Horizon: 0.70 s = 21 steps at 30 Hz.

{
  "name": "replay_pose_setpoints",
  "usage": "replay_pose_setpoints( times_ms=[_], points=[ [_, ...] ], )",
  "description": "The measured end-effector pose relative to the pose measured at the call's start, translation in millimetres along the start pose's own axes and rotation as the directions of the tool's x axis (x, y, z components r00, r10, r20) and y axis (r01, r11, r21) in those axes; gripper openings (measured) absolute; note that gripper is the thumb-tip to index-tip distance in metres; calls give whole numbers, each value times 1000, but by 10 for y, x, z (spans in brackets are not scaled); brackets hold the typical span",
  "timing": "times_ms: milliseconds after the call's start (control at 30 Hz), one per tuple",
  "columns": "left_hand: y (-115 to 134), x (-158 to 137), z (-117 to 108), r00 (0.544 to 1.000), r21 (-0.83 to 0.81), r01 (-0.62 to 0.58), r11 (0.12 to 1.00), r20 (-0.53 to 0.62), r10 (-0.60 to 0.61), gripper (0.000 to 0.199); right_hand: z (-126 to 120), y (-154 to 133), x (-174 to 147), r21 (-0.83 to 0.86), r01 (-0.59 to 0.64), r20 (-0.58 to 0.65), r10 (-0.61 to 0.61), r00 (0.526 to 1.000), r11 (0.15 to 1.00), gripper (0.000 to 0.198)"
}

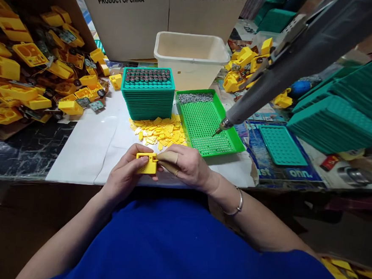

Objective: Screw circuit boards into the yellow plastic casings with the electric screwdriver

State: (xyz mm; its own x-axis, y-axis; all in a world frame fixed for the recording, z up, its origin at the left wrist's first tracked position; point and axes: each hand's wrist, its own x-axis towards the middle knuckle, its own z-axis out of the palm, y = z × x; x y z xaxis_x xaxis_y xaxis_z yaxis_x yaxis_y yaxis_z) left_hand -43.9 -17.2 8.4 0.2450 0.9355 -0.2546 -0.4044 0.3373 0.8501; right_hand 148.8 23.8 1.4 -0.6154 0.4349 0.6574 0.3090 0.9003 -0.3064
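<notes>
One yellow casing (150,167) sat clasped in the left hand (124,169); the right hand (193,164) bunched at its edge, hold unclear.

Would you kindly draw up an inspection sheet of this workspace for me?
Surface: white sheet over part of a dark worktop.
Items at hand: yellow casing in the left hand; flat yellow pieces piled before the teal tray stack; small metal parts at the green tray's far end.
Clutter: heap of yellow parts at left; loose teal tray at right.
Left hand: fingers hold the casing.
Right hand: beige-covered fingers at the casing's edge; grip unclear.
Cables: nothing seen on the sheet.
Surroundings: carton behind the cream bin; grey tool slanting in from upper right.
</notes>
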Motion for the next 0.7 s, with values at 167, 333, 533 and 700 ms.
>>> replay_pose_setpoints(
  times_ms=[167,333,533,700],
  points=[
    [38,49,-44,983,1,140,990,117,-139,10,-12,4,35,-344,377,20,-395,919,860,12],
    [-31,60,-42,992,-1,114,993,51,-114,16,4,-6,22,-21,-61,-21,60,998,998,18],
    [-89,-24,2,988,435,-118,893,138,64,23,5,-90,59,364,-536,213,492,844,762,6],
    [-84,-46,17,950,681,-309,664,250,186,20,-41,-116,140,168,-630,299,570,766,759,13]
  ],
)
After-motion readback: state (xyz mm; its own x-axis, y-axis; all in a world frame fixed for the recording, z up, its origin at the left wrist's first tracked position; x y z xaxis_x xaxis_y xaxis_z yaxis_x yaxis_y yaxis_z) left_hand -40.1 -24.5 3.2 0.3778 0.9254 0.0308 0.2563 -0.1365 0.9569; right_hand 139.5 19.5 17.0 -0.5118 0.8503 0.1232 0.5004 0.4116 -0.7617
